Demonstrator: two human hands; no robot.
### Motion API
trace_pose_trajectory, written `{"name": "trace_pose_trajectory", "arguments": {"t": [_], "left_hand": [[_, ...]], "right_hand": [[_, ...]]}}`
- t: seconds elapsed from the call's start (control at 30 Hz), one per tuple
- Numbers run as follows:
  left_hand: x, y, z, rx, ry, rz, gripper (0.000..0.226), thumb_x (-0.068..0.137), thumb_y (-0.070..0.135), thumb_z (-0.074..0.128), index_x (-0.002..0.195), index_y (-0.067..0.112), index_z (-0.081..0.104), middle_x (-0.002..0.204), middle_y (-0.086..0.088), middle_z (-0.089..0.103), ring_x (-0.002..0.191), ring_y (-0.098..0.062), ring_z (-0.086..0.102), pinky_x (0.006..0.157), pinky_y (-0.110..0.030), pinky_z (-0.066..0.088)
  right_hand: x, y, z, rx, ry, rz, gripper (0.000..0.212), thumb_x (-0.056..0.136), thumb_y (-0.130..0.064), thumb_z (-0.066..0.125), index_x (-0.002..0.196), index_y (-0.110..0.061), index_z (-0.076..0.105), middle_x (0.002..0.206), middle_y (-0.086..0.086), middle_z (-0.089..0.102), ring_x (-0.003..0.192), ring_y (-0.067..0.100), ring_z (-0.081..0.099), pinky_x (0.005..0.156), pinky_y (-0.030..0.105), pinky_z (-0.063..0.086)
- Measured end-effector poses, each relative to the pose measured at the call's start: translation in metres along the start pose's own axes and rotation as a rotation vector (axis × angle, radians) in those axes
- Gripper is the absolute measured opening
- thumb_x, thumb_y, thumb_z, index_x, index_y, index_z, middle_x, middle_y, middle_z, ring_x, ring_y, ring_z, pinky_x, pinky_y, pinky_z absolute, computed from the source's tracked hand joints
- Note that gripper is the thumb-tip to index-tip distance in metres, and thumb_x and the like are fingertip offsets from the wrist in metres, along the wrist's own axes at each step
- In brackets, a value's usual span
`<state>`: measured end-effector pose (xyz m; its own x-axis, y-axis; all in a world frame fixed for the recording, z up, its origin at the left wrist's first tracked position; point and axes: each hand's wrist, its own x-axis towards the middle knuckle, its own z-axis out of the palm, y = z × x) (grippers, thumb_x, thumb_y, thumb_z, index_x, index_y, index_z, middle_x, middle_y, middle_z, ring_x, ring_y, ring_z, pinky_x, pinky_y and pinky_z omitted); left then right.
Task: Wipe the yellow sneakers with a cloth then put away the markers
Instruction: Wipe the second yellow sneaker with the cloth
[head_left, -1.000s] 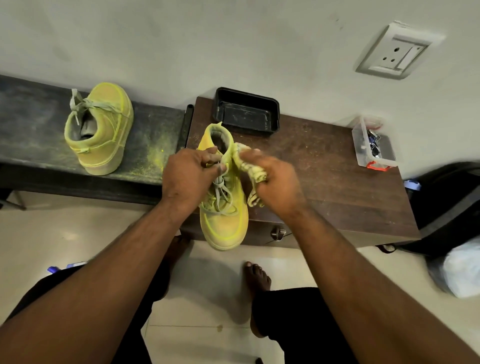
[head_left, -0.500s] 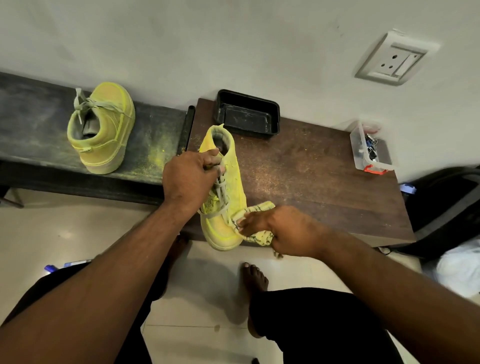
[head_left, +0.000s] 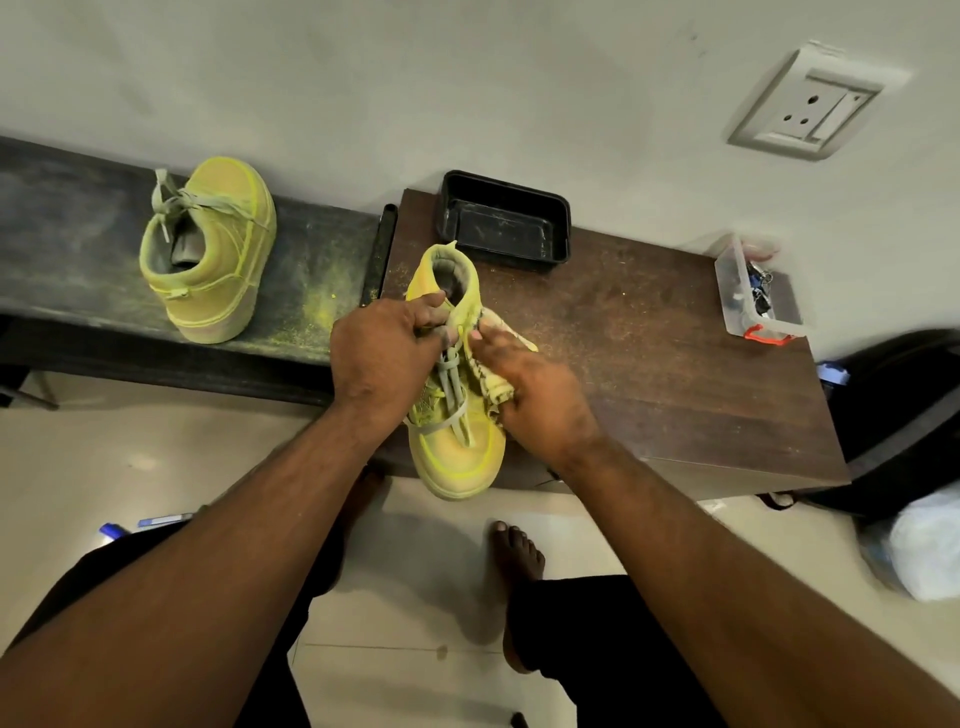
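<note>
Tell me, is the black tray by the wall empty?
Empty, it seems. The black tray shows only its bare, scuffed bottom, with nothing lying inside.

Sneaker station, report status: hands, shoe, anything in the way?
Left hand grips sneaker at collar. Right hand presses cloth on its side. Second sneaker waits on bench. Nothing blocking.

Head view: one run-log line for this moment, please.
stage: wiping | left hand: grips sneaker at collar | right hand: presses cloth on sneaker's side | second sneaker: on bench, untouched
</note>
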<state>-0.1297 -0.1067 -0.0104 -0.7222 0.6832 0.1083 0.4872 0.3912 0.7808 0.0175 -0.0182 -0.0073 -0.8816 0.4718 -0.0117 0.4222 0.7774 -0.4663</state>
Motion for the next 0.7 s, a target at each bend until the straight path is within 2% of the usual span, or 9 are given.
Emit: {"name": "trace_pose_trajectory", "arguments": {"t": [0.17,0.23,0.33,0.43,0.5,0.53,0.6,0.63,0.7], "left_hand": [[0.000,0.000,0.001,0.008,-0.008,0.014,0.024,0.080,0.032,0.073,0.102,0.023,0.075,0.112,0.017,0.068,0.095,-0.004,0.066,0.091,-0.030,0.052],[0.000,-0.001,0.002,-0.020,-0.015,0.012,0.023,0.080,0.032,0.072,0.102,0.022,0.075,0.113,0.017,0.068,0.096,-0.004,0.066,0.095,-0.036,0.049],[-0.001,-0.002,0.003,-0.034,-0.016,0.014,0.023,0.081,0.032,0.072,0.102,0.023,0.075,0.113,0.016,0.068,0.096,-0.004,0.066,0.098,-0.039,0.048],[0.000,-0.002,0.004,-0.055,-0.015,0.007,0.024,0.081,0.032,0.072,0.102,0.022,0.074,0.112,0.017,0.068,0.095,0.000,0.064,0.097,-0.037,0.049],[0.000,-0.002,0.004,-0.062,-0.018,0.002,0.024,0.081,0.032,0.072,0.103,0.023,0.074,0.112,0.017,0.068,0.095,0.002,0.063,0.096,-0.036,0.049],[0.000,-0.002,0.005,-0.067,-0.018,0.003,0.024,0.081,0.032,0.072,0.103,0.023,0.074,0.112,0.017,0.068,0.095,0.001,0.063,0.096,-0.036,0.050],[-0.001,0.000,0.004,-0.075,-0.016,0.004,0.025,0.081,0.032,0.072,0.104,0.022,0.074,0.112,0.015,0.068,0.095,-0.001,0.065,0.094,-0.037,0.051],[-0.001,0.000,0.004,-0.073,-0.013,0.008,0.025,0.081,0.032,0.073,0.104,0.021,0.074,0.112,0.015,0.069,0.095,-0.002,0.065,0.093,-0.036,0.052],[0.000,-0.001,0.004,-0.053,-0.010,0.015,0.024,0.081,0.032,0.072,0.103,0.022,0.074,0.111,0.015,0.069,0.094,-0.002,0.066,0.092,-0.037,0.052]], "right_hand": [[-0.052,0.014,0.000,-0.158,-0.179,-0.255,0.079,0.051,0.016,0.060,0.125,-0.013,0.063,0.134,0.005,0.058,0.128,0.028,0.049,0.097,0.039,0.045],[-0.058,0.013,-0.014,-0.117,-0.343,-0.281,0.075,0.055,0.013,0.056,0.124,-0.015,0.064,0.133,0.001,0.058,0.129,0.022,0.049,0.098,0.042,0.050],[-0.049,0.016,-0.048,-0.085,-0.542,-0.251,0.066,0.064,0.012,0.053,0.121,-0.018,0.066,0.129,-0.003,0.062,0.121,0.011,0.056,0.099,0.034,0.049],[-0.029,0.020,-0.074,-0.001,-0.402,-0.061,0.054,0.076,0.012,0.056,0.120,-0.019,0.066,0.120,-0.003,0.066,0.094,-0.001,0.064,0.081,0.011,0.051],[-0.009,0.022,-0.077,0.050,-0.164,0.088,0.054,0.081,0.010,0.056,0.123,-0.022,0.063,0.119,-0.002,0.066,0.078,0.002,0.066,0.065,0.009,0.052],[0.002,0.021,-0.073,0.051,-0.054,0.135,0.055,0.081,0.009,0.055,0.126,-0.023,0.062,0.122,-0.001,0.065,0.081,0.003,0.067,0.065,0.006,0.050],[0.023,0.016,-0.059,0.099,0.074,0.185,0.058,0.082,0.008,0.055,0.131,-0.022,0.058,0.130,-0.001,0.061,0.101,0.003,0.061,0.076,-0.004,0.041],[0.029,0.011,-0.051,0.130,0.089,0.190,0.058,0.082,0.008,0.055,0.133,-0.020,0.056,0.134,-0.001,0.057,0.112,0.004,0.057,0.085,-0.003,0.038],[0.032,-0.003,-0.031,0.116,0.063,0.159,0.063,0.080,0.009,0.054,0.138,-0.017,0.050,0.144,0.002,0.047,0.130,0.012,0.047,0.106,0.014,0.034]]}}
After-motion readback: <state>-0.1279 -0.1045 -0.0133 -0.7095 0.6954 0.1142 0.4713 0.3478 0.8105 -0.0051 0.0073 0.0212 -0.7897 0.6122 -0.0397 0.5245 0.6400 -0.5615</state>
